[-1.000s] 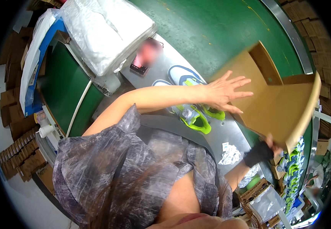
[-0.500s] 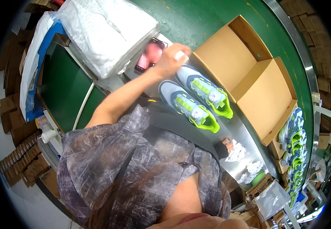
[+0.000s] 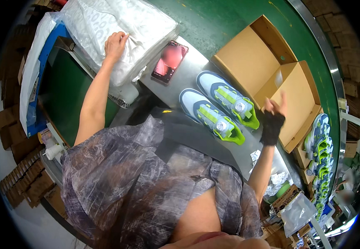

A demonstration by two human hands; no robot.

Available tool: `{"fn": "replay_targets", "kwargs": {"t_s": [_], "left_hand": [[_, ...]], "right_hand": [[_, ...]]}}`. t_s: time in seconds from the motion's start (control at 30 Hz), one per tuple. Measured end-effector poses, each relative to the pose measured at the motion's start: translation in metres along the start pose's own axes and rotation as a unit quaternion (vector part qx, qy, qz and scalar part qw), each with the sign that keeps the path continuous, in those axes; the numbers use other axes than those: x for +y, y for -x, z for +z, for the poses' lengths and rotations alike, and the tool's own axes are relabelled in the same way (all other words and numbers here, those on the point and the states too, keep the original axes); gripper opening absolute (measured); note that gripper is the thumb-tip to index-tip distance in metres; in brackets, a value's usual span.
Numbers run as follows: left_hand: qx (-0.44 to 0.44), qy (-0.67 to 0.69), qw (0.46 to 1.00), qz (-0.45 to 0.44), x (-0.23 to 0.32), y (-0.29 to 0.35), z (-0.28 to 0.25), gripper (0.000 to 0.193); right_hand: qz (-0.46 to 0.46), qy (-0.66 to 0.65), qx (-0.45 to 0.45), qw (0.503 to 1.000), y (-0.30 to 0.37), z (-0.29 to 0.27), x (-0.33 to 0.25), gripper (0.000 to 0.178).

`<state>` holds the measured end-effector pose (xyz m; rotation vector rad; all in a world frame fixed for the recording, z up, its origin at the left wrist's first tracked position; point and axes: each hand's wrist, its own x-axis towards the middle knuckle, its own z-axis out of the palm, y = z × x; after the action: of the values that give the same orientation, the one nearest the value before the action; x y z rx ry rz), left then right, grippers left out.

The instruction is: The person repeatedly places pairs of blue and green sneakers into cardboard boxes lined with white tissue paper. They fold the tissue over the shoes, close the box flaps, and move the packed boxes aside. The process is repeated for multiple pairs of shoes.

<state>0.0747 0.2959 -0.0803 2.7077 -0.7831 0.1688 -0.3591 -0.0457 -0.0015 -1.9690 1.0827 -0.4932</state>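
My left hand (image 3: 115, 45) is at the stack of white patterned paper (image 3: 146, 31), fingers closed in a pinch on its top sheet. My right hand (image 3: 274, 112), in a black fingerless glove, is over the open brown shoe box (image 3: 246, 54), fingers apart and holding nothing. A small blurred white thing (image 3: 278, 78) shows inside the box near the fold. Two light-blue sneakers with lime-green heels and dial lacing lie side by side between my hands, the nearer sneaker (image 3: 207, 114) and the farther sneaker (image 3: 229, 97).
A phone (image 3: 170, 62) with a lit screen lies on the metal table (image 3: 196, 52) beside the paper. Crumpled white paper (image 3: 277, 179) is at the lower right. A row of similar sneakers (image 3: 322, 157) stands along the right side. Behind runs a green belt surface (image 3: 213, 16).
My left hand has moved from beside the sneakers left onto the paper stack. My right hand has risen from the crumpled paper to the box, where a small white thing now shows.
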Motion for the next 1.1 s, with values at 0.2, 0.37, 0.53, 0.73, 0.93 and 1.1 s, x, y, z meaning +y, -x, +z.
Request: {"fn": "replay_targets", "kwargs": {"t_s": [0.2, 0.37, 0.53, 0.73, 0.93, 1.1], "left_hand": [[0.069, 0.012, 0.997, 0.015, -0.029, -0.027, -0.036, 0.023], [0.047, 0.293, 0.954, -0.041, 0.055, -0.047, -0.167, 0.027], [0.07, 0.353, 0.896, 0.261, 0.207, -0.039, -0.163, 0.027], [-0.173, 0.579, 0.742, 0.29, 0.386, -0.019, -0.113, 0.042], [-0.04, 0.194, 0.806, 0.557, 0.398, -0.001, -0.032, 0.051], [-0.032, 0.037, 0.819, 0.572, 0.334, -0.037, 0.043, 0.06]], "right_hand": [[-0.087, 0.176, -0.325, 0.925, -0.049, 0.064, -0.02, 0.052], [-0.069, 0.186, -0.39, 0.899, -0.062, 0.074, -0.022, 0.065], [-0.233, -0.094, -0.271, 0.929, -0.032, 0.075, -0.105, 0.085], [-0.046, -0.384, 0.072, 0.919, -0.06, 0.023, -0.134, 0.047], [-0.045, -0.541, 0.333, 0.771, -0.079, -0.144, 0.102, 0.036], [0.126, -0.189, 0.706, 0.671, -0.017, -0.199, 0.104, 0.052]]}}
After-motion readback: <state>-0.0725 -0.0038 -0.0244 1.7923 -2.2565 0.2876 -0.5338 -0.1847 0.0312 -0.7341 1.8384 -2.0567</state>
